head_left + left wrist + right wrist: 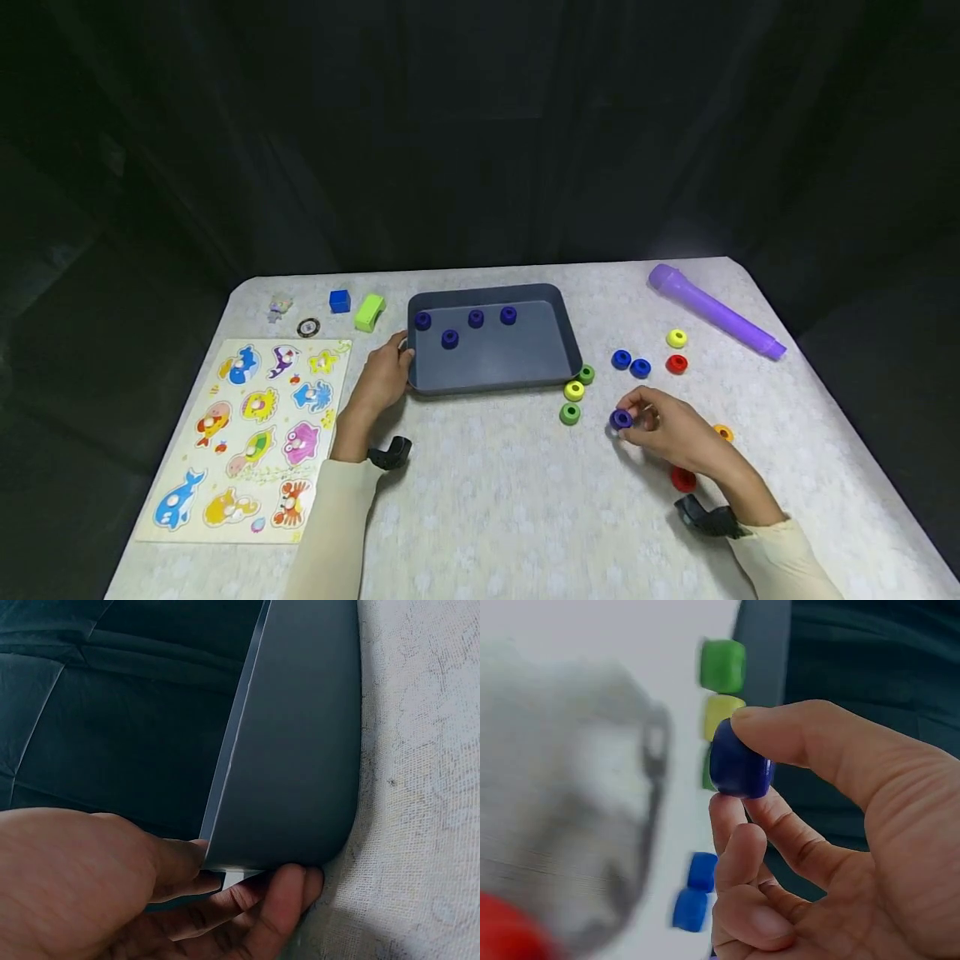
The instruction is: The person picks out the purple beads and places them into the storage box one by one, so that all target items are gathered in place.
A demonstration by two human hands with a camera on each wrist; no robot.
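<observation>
A: Right hand (663, 425): purple ring (620, 418) pinched between thumb and fingertips, raised just off the bench (487, 500), near-right of the tray. Confirmed in the right wrist view: ring (740, 763) clamped from both sides, grip closed on it.

B: Left hand (384, 375)?

A: Clasped on the near-left corner of the dark grey tray (525, 367); in the left wrist view, fingers (281, 900) curled under the rim, thumb above. Tray (300, 750) flat on the bench.

B: Progress, judged from the layout?

A: Four purple rings (476, 317) already inside the tray, along its far side. Fifth in hand, apparently the last of that colour. Still loose on the bench: two green rings (570, 413) and one yellow ring (574, 390) just beside the tray's near-right corner; two blue rings (630, 363) further right; yellow and red rings (677, 351) beyond those; an orange ring (723, 432) and a red ring (682, 479) close to the right wrist.

B: Remainder?

A: Animal peg puzzle (255, 433) at near left; blue cube (340, 301) and green block (370, 312) at far left; purple tube (712, 310) at far right.
</observation>
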